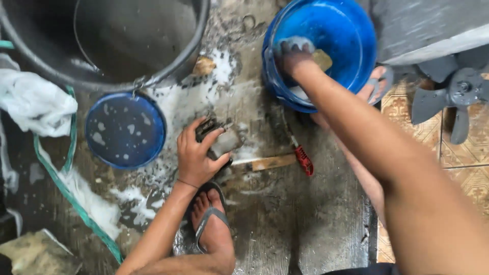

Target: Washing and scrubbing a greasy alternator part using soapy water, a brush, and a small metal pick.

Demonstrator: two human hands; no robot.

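Note:
My left hand (196, 153) grips a dirty grey metal part (220, 138) with dark fins, pressing it onto the wet, soapy concrete floor. My right hand (294, 55) reaches into a blue plastic bucket (351, 30) at the top right, fingers closed on a soapy sponge (321, 58) with a yellowish side. My left foot in a grey flip-flop (210, 219) rests just below the left hand. My right foot (374, 84) shows beside the bucket.
A large dark metal basin (46, 66) stands at top left, a round blue lid (125, 130) below it. A screwdriver with a red handle (300, 153) and a wooden-handled tool (270, 163) lie beside the part. A grey fan blade (456, 94) lies at right, a white cloth (35, 102) at left.

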